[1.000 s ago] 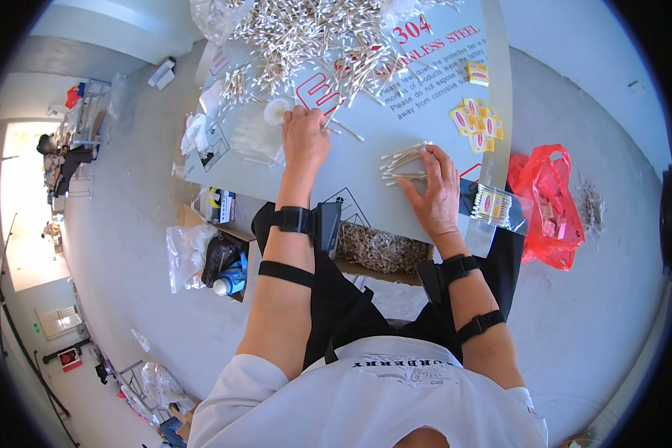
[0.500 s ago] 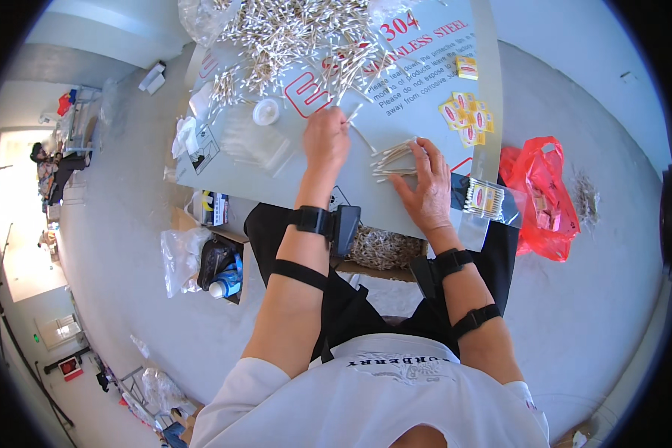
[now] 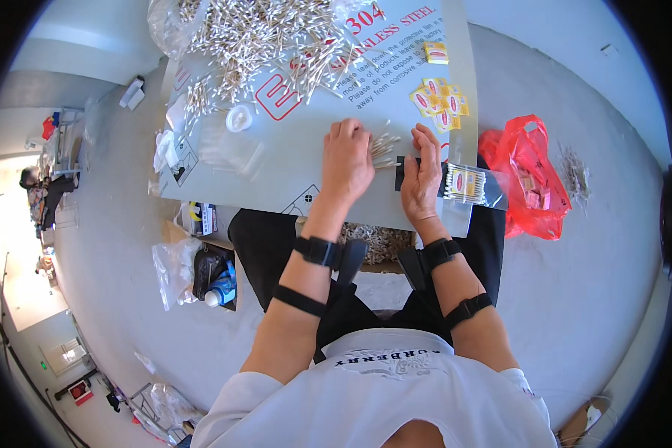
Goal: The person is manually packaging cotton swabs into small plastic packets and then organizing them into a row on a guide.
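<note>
On the grey table (image 3: 291, 172), the left hand (image 3: 347, 160) lies flat, grip released, fingers on a small bundle of cotton swabs (image 3: 383, 147), while the right hand (image 3: 421, 175) presses, not grasping, on a black-edged clear packet (image 3: 464, 184) beside it.

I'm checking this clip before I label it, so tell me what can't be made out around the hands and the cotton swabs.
Head view, the only one:
- Small bundle of swabs: mostly covered by the left hand, count unclear.
- Whether the right hand grips the clear bag: hidden under the palm.
- Big swab pile: cut off by the top edge.
- Yellow packets: too small to identify.
- Red bag: contents blurred.
</note>
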Action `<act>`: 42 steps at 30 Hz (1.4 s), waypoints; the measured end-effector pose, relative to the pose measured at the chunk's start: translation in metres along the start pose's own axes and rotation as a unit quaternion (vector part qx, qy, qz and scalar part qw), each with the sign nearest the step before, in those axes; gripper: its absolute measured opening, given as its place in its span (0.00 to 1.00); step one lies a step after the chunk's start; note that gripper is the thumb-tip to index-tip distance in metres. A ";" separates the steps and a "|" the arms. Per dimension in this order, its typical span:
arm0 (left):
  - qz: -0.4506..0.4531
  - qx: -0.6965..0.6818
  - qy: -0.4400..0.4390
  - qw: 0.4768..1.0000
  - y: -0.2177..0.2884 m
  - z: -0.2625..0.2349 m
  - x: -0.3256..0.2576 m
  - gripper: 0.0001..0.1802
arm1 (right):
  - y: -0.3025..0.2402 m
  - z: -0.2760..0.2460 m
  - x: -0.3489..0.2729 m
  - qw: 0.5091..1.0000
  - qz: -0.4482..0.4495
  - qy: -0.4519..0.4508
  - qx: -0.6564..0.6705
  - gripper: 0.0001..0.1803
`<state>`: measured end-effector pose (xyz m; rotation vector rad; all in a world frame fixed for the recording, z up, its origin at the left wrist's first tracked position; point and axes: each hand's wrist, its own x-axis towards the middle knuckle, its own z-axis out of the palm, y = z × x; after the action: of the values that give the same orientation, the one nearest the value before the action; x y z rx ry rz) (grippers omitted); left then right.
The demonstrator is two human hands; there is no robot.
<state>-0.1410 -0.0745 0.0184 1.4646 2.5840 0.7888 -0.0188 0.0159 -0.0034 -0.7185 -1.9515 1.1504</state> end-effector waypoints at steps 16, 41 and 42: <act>0.006 0.081 -0.076 0.994 0.034 0.014 -0.038 0.45 | -0.001 -0.010 0.005 0.958 0.126 0.008 0.258 0.21; -0.110 -0.405 0.219 0.881 0.028 0.037 -0.015 0.31 | -0.001 0.000 0.008 0.932 0.158 0.019 0.325 0.26; -0.082 -0.287 0.186 0.936 0.027 0.033 -0.018 0.32 | 0.000 -0.007 0.008 0.925 0.181 0.007 0.335 0.29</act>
<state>-0.1004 -0.0653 -0.0008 0.9818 2.3333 1.7435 -0.0178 0.0257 0.0015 -0.7091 -1.2877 1.8945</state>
